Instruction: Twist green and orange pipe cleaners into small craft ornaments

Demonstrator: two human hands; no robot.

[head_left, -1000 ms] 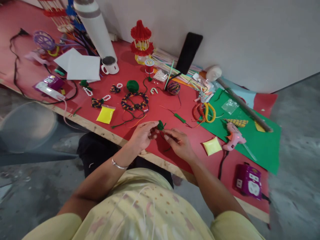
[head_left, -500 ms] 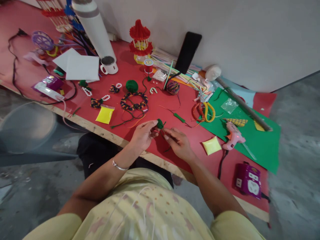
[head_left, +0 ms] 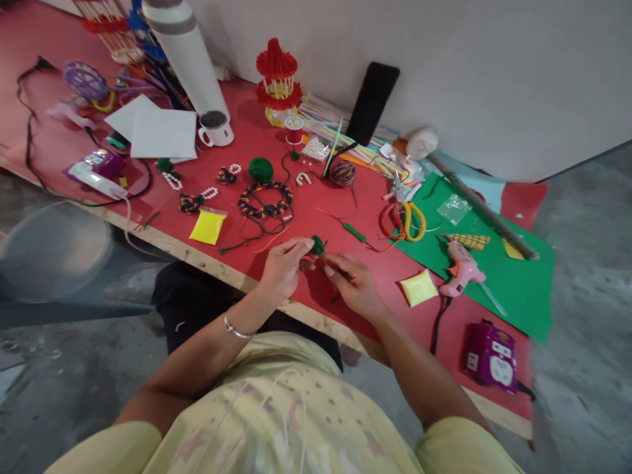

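Note:
Over the front edge of the red table, my left hand [head_left: 285,266] pinches a small dark green yarn piece [head_left: 317,245] between thumb and fingers. My right hand [head_left: 353,283] is closed just to its right, fingertips together on a thin strand that reaches the yarn piece. A bit of green yarn hangs below, between the hands. Behind them lie a ring of braided dark and orange yarn [head_left: 265,200], a green yarn ball [head_left: 261,170] and a green-handled crochet hook [head_left: 354,232].
Scissors [head_left: 413,222], a pink glue gun [head_left: 463,266] and a yellow packet [head_left: 419,288] lie to the right. A white mug [head_left: 222,134], a tall flask [head_left: 185,59] and a leaning phone [head_left: 372,102] stand at the back. Another yellow packet [head_left: 208,226] is at the left.
My right fingers have shifted slightly at the strand, and the green yarn piece has moved a little to the right. My left hand is nearly still.

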